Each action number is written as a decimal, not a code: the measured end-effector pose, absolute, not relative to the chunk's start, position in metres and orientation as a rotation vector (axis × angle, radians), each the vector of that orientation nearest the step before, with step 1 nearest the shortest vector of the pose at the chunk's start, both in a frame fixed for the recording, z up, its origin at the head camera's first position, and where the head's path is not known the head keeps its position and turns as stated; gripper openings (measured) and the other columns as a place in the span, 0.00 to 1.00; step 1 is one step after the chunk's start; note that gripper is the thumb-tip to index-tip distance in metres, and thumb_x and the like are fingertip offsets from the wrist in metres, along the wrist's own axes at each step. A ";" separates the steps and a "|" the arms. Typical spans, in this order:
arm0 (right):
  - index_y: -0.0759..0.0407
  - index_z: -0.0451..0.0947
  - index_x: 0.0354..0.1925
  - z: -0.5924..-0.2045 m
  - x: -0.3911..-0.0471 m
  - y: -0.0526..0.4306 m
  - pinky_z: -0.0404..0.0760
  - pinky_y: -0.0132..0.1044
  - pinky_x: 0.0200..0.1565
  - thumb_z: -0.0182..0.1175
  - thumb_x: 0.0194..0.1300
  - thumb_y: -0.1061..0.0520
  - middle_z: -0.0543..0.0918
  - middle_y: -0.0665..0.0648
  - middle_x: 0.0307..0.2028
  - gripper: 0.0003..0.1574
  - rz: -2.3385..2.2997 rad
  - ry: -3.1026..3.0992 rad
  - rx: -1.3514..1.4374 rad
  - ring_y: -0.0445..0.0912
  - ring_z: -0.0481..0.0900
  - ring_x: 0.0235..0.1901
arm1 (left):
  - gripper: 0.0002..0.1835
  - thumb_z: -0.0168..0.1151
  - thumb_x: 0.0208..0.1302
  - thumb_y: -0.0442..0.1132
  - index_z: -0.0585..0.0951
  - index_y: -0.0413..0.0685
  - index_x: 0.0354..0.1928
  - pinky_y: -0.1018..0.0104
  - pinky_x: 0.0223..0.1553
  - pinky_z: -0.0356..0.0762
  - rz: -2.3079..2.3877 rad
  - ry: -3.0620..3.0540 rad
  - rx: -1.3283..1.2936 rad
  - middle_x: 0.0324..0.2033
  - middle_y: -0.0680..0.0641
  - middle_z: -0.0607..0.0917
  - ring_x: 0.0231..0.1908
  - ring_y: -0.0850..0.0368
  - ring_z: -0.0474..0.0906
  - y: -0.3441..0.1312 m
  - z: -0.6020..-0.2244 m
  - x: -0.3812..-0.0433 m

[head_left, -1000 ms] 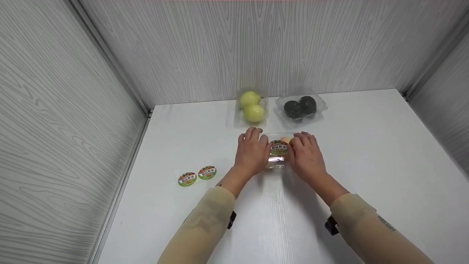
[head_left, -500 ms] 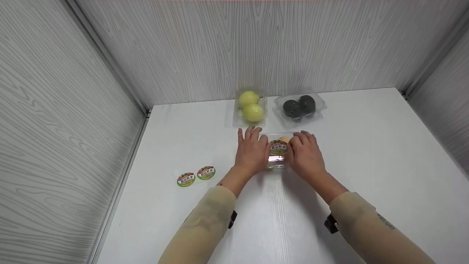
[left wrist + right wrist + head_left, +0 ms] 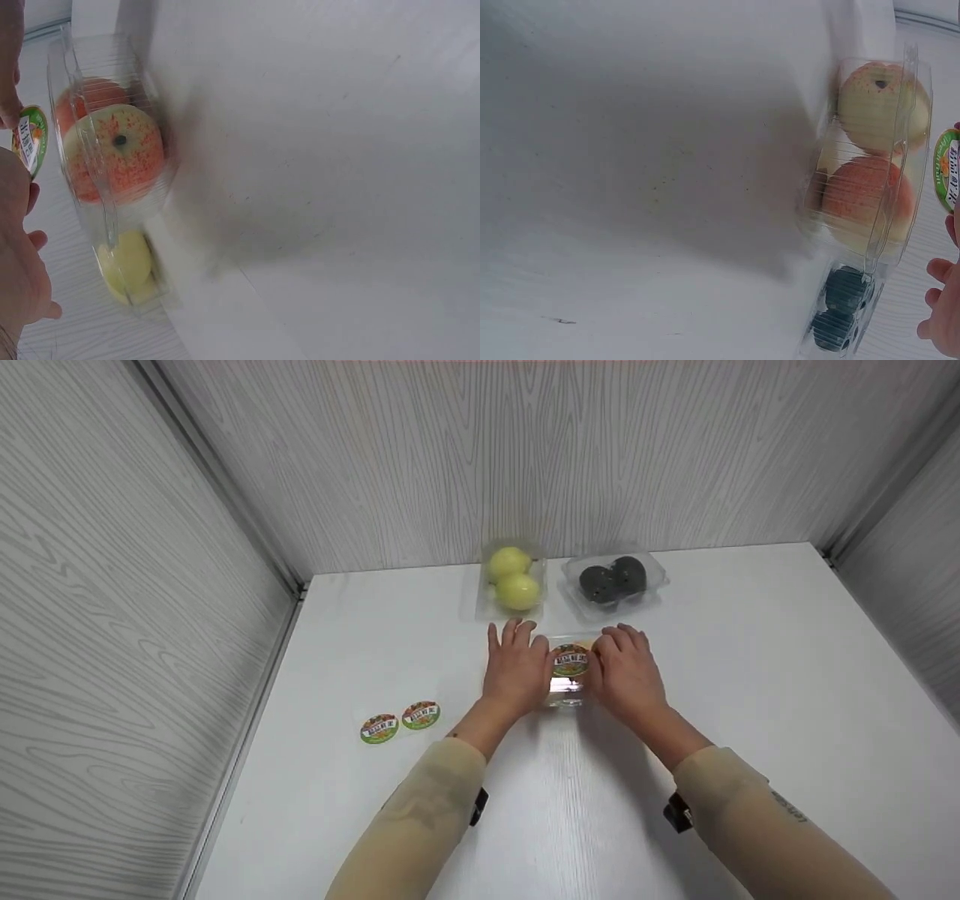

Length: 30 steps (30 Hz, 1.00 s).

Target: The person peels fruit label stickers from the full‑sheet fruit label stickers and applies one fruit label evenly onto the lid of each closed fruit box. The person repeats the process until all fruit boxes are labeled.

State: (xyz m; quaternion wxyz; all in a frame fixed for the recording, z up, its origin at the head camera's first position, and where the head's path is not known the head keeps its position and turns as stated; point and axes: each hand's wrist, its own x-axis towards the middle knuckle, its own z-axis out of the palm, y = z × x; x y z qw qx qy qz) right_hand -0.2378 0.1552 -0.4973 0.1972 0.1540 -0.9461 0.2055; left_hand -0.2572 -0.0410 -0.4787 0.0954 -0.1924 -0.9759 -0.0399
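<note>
Both hands pinch opposite edges of a round green fruit sticker (image 3: 571,660). The left hand (image 3: 514,671) has it at its left edge, other fingers raised and spread; the right hand (image 3: 628,671) has its right edge, other fingers bent. Below the sticker stands a closed clear plastic clamshell box (image 3: 566,699) with two red-and-yellow fruits like apples (image 3: 124,150) inside. Both wrist views show a gap between the sticker (image 3: 946,171) and the lid. From the head, the hands and sticker cover most of the box.
Two matching stickers on a clear backing (image 3: 400,721) lie on the white table (image 3: 315,660) at left. Behind the hands stand a clear box with two yellow-green fruits (image 3: 516,579) and another with two dark round fruits (image 3: 613,579). Grey wood-grain panels (image 3: 420,457) rise around the table.
The hands stay almost still over the box, holding the sticker. The left fingers have spread a little, and the sticker's tilt has shifted slightly.
</note>
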 end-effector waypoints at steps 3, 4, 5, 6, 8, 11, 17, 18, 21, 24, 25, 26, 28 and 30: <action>0.67 0.76 0.42 -0.496 -0.239 0.155 0.60 0.67 0.74 0.55 0.79 0.57 0.79 0.70 0.58 0.12 0.585 -2.675 0.411 0.69 0.70 0.69 | 0.20 0.46 0.85 0.53 0.83 0.48 0.50 0.31 0.75 0.56 -0.099 -2.860 -0.587 0.69 0.43 0.75 0.74 0.42 0.62 -0.041 -0.480 -0.258; 0.66 0.76 0.42 -0.496 -0.239 0.155 0.60 0.67 0.74 0.54 0.79 0.56 0.79 0.70 0.59 0.12 0.585 -2.684 0.403 0.68 0.70 0.69 | 0.20 0.46 0.84 0.52 0.83 0.48 0.50 0.31 0.74 0.56 -0.096 -2.852 -0.589 0.69 0.43 0.75 0.74 0.42 0.63 -0.041 -0.480 -0.259; 0.66 0.76 0.42 -0.496 -0.239 0.155 0.60 0.66 0.74 0.54 0.80 0.56 0.79 0.70 0.59 0.13 0.584 -2.691 0.396 0.68 0.69 0.69 | 0.20 0.46 0.84 0.52 0.83 0.47 0.50 0.31 0.74 0.57 -0.093 -2.845 -0.592 0.68 0.43 0.75 0.74 0.42 0.63 -0.041 -0.481 -0.259; 0.66 0.76 0.42 -0.496 -0.239 0.154 0.59 0.66 0.74 0.54 0.80 0.56 0.79 0.70 0.59 0.13 0.581 -2.695 0.392 0.68 0.69 0.70 | 0.21 0.46 0.84 0.53 0.83 0.47 0.50 0.31 0.74 0.57 -0.092 -2.849 -0.588 0.69 0.43 0.75 0.74 0.42 0.63 -0.041 -0.481 -0.260; 0.66 0.76 0.42 -0.496 -0.240 0.154 0.59 0.65 0.75 0.54 0.79 0.57 0.79 0.70 0.59 0.12 0.575 -2.697 0.388 0.68 0.70 0.69 | 0.21 0.46 0.84 0.53 0.83 0.48 0.50 0.31 0.75 0.56 -0.089 -2.863 -0.577 0.69 0.44 0.75 0.74 0.42 0.63 -0.040 -0.482 -0.260; 0.66 0.76 0.42 -0.496 -0.240 0.154 0.58 0.63 0.76 0.54 0.79 0.57 0.79 0.71 0.59 0.12 0.565 -2.709 0.384 0.68 0.70 0.69 | 0.21 0.46 0.84 0.53 0.84 0.48 0.51 0.32 0.75 0.55 -0.085 -2.884 -0.565 0.69 0.44 0.75 0.75 0.42 0.62 -0.039 -0.482 -0.262; 0.66 0.76 0.43 -0.496 -0.241 0.153 0.57 0.62 0.76 0.54 0.80 0.56 0.78 0.71 0.61 0.12 0.562 -2.729 0.376 0.68 0.69 0.70 | 0.21 0.46 0.84 0.54 0.84 0.49 0.53 0.32 0.76 0.53 -0.087 -2.910 -0.545 0.70 0.44 0.74 0.76 0.43 0.61 -0.038 -0.482 -0.263; 0.66 0.76 0.43 -0.496 -0.241 0.153 0.57 0.62 0.76 0.54 0.79 0.56 0.78 0.71 0.61 0.12 0.564 -2.728 0.378 0.68 0.69 0.70 | 0.21 0.46 0.84 0.53 0.84 0.49 0.53 0.32 0.76 0.53 -0.090 -2.912 -0.542 0.70 0.44 0.74 0.76 0.43 0.61 -0.038 -0.482 -0.264; 0.67 0.76 0.43 -0.497 -0.243 0.153 0.58 0.63 0.75 0.54 0.79 0.56 0.79 0.71 0.60 0.13 0.573 -2.718 0.381 0.69 0.69 0.69 | 0.21 0.46 0.84 0.54 0.84 0.50 0.53 0.32 0.76 0.53 -0.091 -2.922 -0.532 0.70 0.44 0.74 0.76 0.44 0.60 -0.037 -0.483 -0.265; 0.67 0.76 0.42 -0.499 -0.244 0.154 0.60 0.64 0.75 0.54 0.78 0.57 0.79 0.71 0.58 0.13 0.570 -2.710 0.384 0.69 0.70 0.69 | 0.22 0.46 0.84 0.55 0.84 0.50 0.54 0.32 0.76 0.52 -0.080 -2.943 -0.521 0.71 0.45 0.74 0.77 0.44 0.59 -0.036 -0.485 -0.266; 0.67 0.76 0.42 -0.500 -0.244 0.154 0.60 0.64 0.74 0.54 0.78 0.57 0.79 0.71 0.58 0.12 0.572 -2.708 0.385 0.69 0.70 0.69 | 0.22 0.45 0.85 0.55 0.84 0.50 0.54 0.32 0.76 0.52 -0.075 -2.949 -0.519 0.71 0.45 0.74 0.77 0.44 0.59 -0.036 -0.485 -0.266; 0.67 0.76 0.42 -0.501 -0.244 0.154 0.60 0.64 0.74 0.55 0.78 0.57 0.79 0.71 0.58 0.12 0.571 -2.705 0.387 0.69 0.70 0.68 | 0.22 0.45 0.85 0.55 0.84 0.49 0.55 0.32 0.76 0.52 -0.072 -2.954 -0.517 0.71 0.45 0.74 0.77 0.43 0.59 -0.035 -0.485 -0.266; 0.67 0.76 0.42 -0.502 -0.244 0.154 0.60 0.64 0.74 0.55 0.78 0.57 0.79 0.72 0.58 0.12 0.575 -2.698 0.391 0.70 0.70 0.68 | 0.23 0.45 0.85 0.56 0.84 0.49 0.55 0.32 0.76 0.52 -0.064 -2.958 -0.515 0.71 0.44 0.74 0.77 0.43 0.59 -0.035 -0.485 -0.266; 0.68 0.75 0.41 -0.503 -0.244 0.154 0.60 0.65 0.74 0.55 0.78 0.58 0.79 0.72 0.58 0.12 0.590 -2.685 0.397 0.71 0.70 0.68 | 0.22 0.45 0.84 0.55 0.84 0.49 0.55 0.32 0.76 0.53 -0.058 -2.947 -0.523 0.71 0.44 0.74 0.77 0.43 0.60 -0.035 -0.485 -0.266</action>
